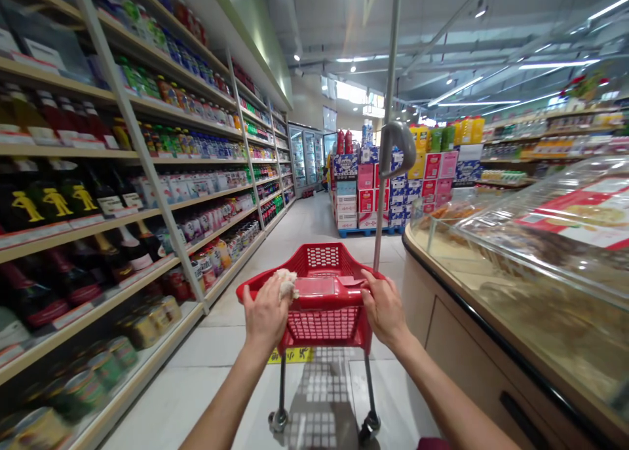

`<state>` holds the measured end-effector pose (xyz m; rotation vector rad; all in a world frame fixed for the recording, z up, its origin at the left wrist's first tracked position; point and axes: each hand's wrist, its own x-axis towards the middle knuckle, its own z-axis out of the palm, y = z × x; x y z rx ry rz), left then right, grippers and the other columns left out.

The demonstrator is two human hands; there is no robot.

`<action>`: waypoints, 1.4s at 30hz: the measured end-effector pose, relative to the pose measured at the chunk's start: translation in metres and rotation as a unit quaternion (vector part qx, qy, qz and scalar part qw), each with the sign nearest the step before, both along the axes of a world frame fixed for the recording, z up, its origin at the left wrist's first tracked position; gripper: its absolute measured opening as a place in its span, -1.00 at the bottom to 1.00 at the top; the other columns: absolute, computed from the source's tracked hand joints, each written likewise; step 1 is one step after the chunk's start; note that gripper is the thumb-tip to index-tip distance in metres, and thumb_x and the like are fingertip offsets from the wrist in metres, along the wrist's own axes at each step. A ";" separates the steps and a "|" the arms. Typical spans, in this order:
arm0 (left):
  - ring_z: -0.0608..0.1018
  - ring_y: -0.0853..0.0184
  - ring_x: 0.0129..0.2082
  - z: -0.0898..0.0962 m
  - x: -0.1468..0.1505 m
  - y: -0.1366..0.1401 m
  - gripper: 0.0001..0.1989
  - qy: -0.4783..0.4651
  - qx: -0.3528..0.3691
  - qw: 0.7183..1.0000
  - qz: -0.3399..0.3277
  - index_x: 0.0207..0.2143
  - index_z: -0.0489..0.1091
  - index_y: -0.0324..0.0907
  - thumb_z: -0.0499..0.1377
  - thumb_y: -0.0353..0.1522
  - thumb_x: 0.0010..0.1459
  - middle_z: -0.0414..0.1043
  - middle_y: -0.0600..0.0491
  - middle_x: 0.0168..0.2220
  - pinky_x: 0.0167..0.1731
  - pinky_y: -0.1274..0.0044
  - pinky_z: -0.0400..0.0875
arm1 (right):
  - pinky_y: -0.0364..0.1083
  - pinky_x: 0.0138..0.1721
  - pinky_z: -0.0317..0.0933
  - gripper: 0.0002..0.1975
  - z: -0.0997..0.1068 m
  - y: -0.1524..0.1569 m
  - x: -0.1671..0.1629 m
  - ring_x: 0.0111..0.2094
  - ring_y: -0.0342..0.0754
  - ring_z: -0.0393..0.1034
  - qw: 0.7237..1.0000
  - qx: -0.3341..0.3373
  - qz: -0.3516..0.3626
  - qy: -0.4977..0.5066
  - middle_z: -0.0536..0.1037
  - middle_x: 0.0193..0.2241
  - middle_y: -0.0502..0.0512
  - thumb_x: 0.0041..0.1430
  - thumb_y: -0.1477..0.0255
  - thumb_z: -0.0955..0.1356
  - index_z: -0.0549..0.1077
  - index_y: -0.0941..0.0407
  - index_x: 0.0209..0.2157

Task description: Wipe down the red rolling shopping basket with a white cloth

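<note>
A red plastic shopping cart [324,327] stands in front of me, its handle [319,302] crossing the lower middle of the view. My left hand [265,314] is closed at the handle's left end, with a crumpled white cloth [285,283] pressed between its fingers and the bar. Around the handle's right end, my right hand [386,308] is wrapped. Just behind that hand rises a thin grey pole [384,214] with a grey loop-shaped grip [410,150]; whether it is fixed to the cart I cannot tell. The basket's floor is mostly hidden.
Tall shelves [216,237] of bottles and cans line the left side. A wooden display counter [457,332] with packaged food stands close on the right. Ahead are stacked drink boxes [366,198] on a blue pallet [348,232]; the tiled aisle [312,217] runs past them toward glass-door fridges [309,152].
</note>
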<state>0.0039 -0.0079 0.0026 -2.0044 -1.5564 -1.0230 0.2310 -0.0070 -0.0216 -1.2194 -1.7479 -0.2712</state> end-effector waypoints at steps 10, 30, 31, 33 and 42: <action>0.37 0.22 -0.03 -0.002 0.013 0.000 -0.65 0.045 -0.010 0.997 -0.065 -0.02 0.22 -0.07 -0.02 -0.28 0.11 0.32 -0.04 -0.01 0.06 0.08 -0.10 | 0.06 -0.02 -0.01 -0.63 0.003 -0.004 -0.002 -0.23 -0.05 0.29 1.000 -0.007 0.012 -0.004 0.46 -0.27 0.11 0.18 0.42 0.10 0.19 0.13 0.02; 0.34 0.24 0.00 0.005 0.040 -0.019 -0.65 0.069 -0.026 0.992 -0.101 -0.04 0.24 -0.07 -0.01 -0.35 0.08 0.31 -0.03 0.00 0.02 0.15 0.07 | 0.06 -0.03 -0.01 -0.65 0.007 -0.021 -0.003 -0.20 -0.08 0.31 0.999 -0.014 0.036 0.032 0.48 -0.32 0.07 0.17 0.42 0.10 0.21 0.14 -0.01; 0.32 0.26 0.02 0.005 0.048 -0.026 -0.64 0.083 -0.023 0.988 -0.128 -0.02 0.22 -0.07 -0.01 -0.35 0.09 0.28 -0.02 0.02 0.03 0.16 0.07 | 0.06 -0.03 0.00 -0.65 0.006 -0.022 0.002 -0.20 -0.08 0.32 0.998 -0.013 0.041 0.035 0.49 -0.32 0.06 0.18 0.42 0.10 0.21 0.13 -0.01; 0.32 0.27 0.03 0.006 0.051 -0.036 -0.63 0.089 -0.022 0.985 -0.149 -0.01 0.20 -0.06 -0.02 -0.36 0.09 0.27 -0.02 0.03 0.05 0.16 0.02 | 0.05 -0.05 0.03 -0.65 0.006 -0.027 0.013 -0.20 -0.09 0.33 0.998 -0.016 0.045 0.040 0.50 -0.34 0.05 0.18 0.42 0.08 0.22 0.13 -0.01; 0.35 0.25 -0.01 0.012 0.037 -0.071 -0.67 0.009 -0.074 0.996 -0.054 -0.06 0.26 -0.10 -0.05 -0.34 0.11 0.32 -0.02 -0.01 0.05 0.12 -0.02 | 0.11 0.00 -0.03 -0.58 0.008 -0.058 0.059 -0.16 -0.04 0.33 0.995 -0.041 0.012 0.088 0.49 -0.23 0.13 0.18 0.30 0.03 0.24 0.14 -0.02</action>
